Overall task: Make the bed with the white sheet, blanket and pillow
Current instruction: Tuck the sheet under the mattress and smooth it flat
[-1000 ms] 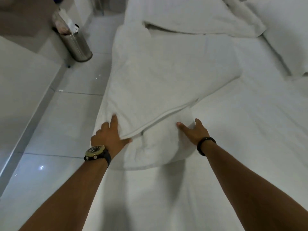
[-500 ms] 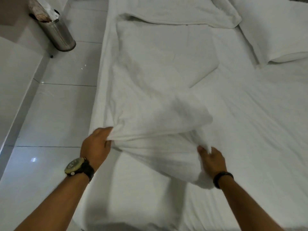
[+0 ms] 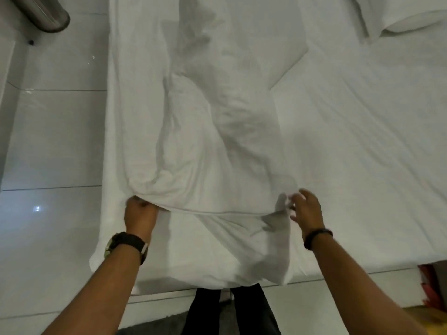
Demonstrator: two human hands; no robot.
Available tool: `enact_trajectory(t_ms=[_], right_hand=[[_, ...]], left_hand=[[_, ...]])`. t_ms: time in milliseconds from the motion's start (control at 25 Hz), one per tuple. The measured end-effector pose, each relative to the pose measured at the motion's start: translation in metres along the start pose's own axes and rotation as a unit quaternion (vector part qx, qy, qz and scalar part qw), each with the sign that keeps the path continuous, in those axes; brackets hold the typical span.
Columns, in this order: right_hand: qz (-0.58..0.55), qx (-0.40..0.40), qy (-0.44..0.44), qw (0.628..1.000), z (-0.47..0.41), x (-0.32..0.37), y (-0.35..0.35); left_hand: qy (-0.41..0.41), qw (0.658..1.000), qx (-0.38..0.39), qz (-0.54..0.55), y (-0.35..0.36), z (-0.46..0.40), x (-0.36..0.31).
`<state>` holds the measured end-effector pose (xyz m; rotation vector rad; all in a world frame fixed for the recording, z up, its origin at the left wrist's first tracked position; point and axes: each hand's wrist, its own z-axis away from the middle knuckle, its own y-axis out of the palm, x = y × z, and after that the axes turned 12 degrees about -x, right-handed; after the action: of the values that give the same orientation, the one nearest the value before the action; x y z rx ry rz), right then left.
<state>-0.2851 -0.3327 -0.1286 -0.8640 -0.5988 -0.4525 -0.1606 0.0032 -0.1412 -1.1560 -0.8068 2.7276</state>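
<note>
White tiled floor point(image 3: 55, 141) runs along the left of the bed point(image 3: 362, 165), whose foot edge is nearest the person. On it the blanket point(image 3: 217, 131) lies bunched, its long axis running away from the person toward the pillow point(image 3: 411, 15) at far right. The left hand point(image 3: 140, 216) is clenched on the blanket's near hem. The right hand point(image 3: 306, 209) is open, fingers spread, just beside the hem's right corner, so that corner looks like the next grab.
</note>
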Motion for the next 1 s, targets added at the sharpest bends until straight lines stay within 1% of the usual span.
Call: enact_trajectory(t_ms=[40,160,200,240,280,400,480,560,600,640,680,720,760,800,840,880,920,960,1000], right_hand=[[-0.005,0.003,-0.006,1.000,-0.008,0.018,0.004],[0.120,0.065,-0.046,0.990,-0.029,0.054,0.029],[0.152,0.088,-0.052,0.983,-0.030,0.060,0.036],[0.160,0.100,-0.057,0.980,-0.030,0.065,0.040],[0.144,0.097,-0.063,0.983,-0.027,0.069,0.039],[0.034,0.066,-0.082,0.994,-0.012,0.061,0.022],[-0.021,0.057,-0.077,0.995,0.012,0.039,0.006],[-0.069,0.066,-0.019,0.995,0.055,0.008,0.000],[-0.065,0.080,0.022,0.994,0.081,-0.010,0.003],[-0.043,0.111,0.062,0.991,0.109,-0.030,0.011],[-0.006,0.160,0.102,0.982,0.140,-0.046,0.021],[0.047,0.221,0.148,0.963,0.169,-0.055,0.032],[0.111,0.292,0.185,0.932,0.195,-0.060,0.041],[0.190,0.367,0.185,0.892,0.212,-0.059,0.048],[0.268,0.435,0.148,0.847,0.220,-0.051,0.055],[0.342,0.478,0.093,0.804,0.217,-0.035,0.059],[0.395,0.495,0.036,0.773,0.207,-0.013,0.058],[0.418,0.499,-0.021,0.759,0.192,0.013,0.055],[0.408,0.484,-0.068,0.771,0.173,0.044,0.048]], left_hand=[[-0.060,0.996,0.049,0.037,0.010,0.015,0.002],[-0.179,0.967,0.160,0.087,0.053,0.057,0.014],[-0.202,0.957,0.185,0.099,0.067,0.069,0.017],[-0.214,0.949,0.201,0.111,0.079,0.079,0.017],[-0.220,0.946,0.208,0.112,0.087,0.087,0.015],[-0.217,0.955,0.177,0.100,0.089,0.092,0.011],[-0.195,0.962,0.146,0.128,0.062,0.085,0.017],[-0.179,0.965,0.093,0.166,0.008,0.070,0.025],[-0.171,0.969,0.060,0.170,-0.022,0.061,0.032],[-0.167,0.973,0.035,0.152,-0.053,0.053,0.038],[-0.154,0.981,0.019,0.115,-0.078,0.050,0.044],[-0.135,0.988,0.010,0.071,-0.098,0.048,0.052],[-0.113,0.993,0.008,0.039,-0.109,0.053,0.057],[-0.097,0.995,0.022,0.013,-0.112,0.063,0.060],[-0.080,0.995,0.046,-0.026,-0.112,0.073,0.065],[-0.058,0.992,0.078,-0.084,-0.106,0.080,0.071],[-0.027,0.983,0.102,-0.150,-0.098,0.090,0.075],[0.004,0.970,0.110,-0.217,-0.089,0.093,0.082],[0.033,0.953,0.103,-0.282,-0.079,0.094,0.084]])
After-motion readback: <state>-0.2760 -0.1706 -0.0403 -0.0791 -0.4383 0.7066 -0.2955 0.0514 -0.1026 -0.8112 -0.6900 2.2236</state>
